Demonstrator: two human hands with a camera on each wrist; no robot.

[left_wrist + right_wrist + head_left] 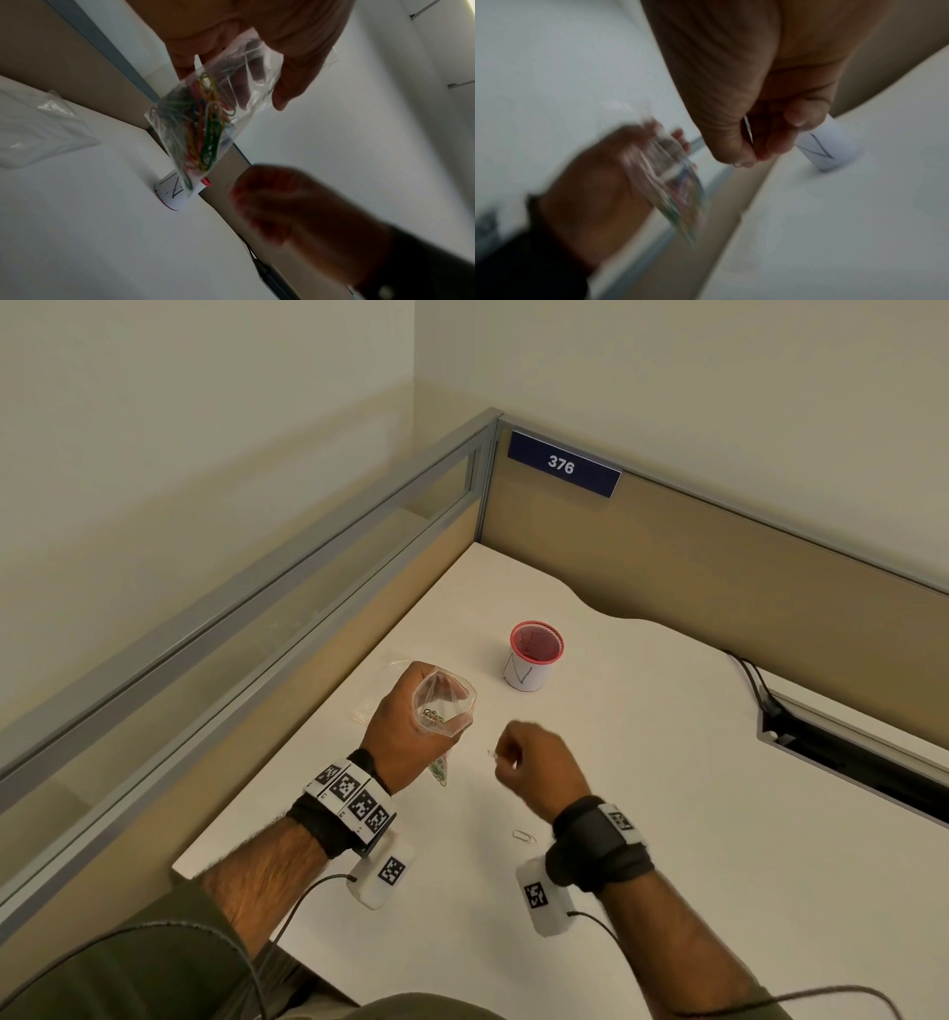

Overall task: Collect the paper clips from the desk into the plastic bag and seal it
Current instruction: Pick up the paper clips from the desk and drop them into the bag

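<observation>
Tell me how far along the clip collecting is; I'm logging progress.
Mostly done: the plastic bag in the left hand already holds many coloured clips. The right hand pinches a paper clip beside the bag. One clip remains on the desk; the bag's mouth is open, unsealed.

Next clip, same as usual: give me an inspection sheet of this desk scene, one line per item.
Surface: white desk, one paper clip lying loose.
Job's things: plastic bag, mouth open, coloured clips inside.
Clutter: red-rimmed cup; spare plastic film.
Grips: left hand holds the bag; right hand pinches a clip.
Cables: black cable at the desk slot; wrist-camera leads.
Surroundings: partition sign reading 376.
</observation>
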